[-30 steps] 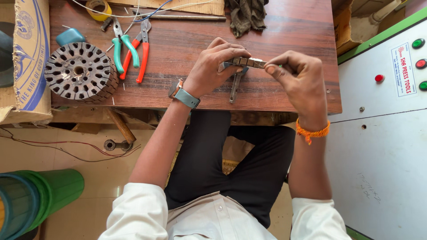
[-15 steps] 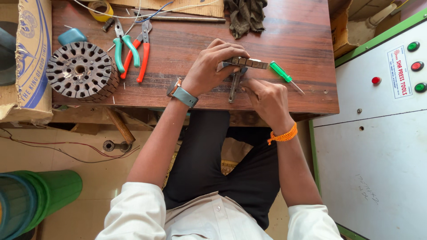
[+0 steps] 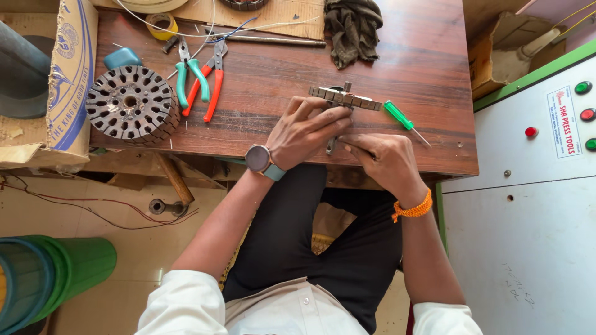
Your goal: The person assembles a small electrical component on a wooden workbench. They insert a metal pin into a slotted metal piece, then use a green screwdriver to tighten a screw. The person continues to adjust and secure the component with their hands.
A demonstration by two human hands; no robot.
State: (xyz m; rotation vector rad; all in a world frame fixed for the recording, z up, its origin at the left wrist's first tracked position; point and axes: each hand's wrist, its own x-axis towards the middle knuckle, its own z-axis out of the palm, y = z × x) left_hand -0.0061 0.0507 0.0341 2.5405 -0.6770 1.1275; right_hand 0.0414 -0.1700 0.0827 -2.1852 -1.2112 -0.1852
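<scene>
On the brown, grained wooden table (image 3: 261, 93), near its front edge, the left hand (image 3: 307, 131) curls its fingers around a flat segmented grey metal strip (image 3: 345, 98) with a dark shaft below. The right hand (image 3: 385, 162) lies just beside it, fingers bent against the tabletop; what it grasps cannot be told. One green-handled screwdriver (image 3: 402, 119) lies right. Two pairs of pliers (image 3: 198, 77) and one slotted round iron core (image 3: 131, 104) sit left.

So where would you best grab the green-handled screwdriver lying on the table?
Grip the green-handled screwdriver by its green handle, coming from above. It lies flat and free on the wooden table, handle toward the metal bar, thin shaft pointing away toward the table's edge, just beyond the right hand.
</scene>
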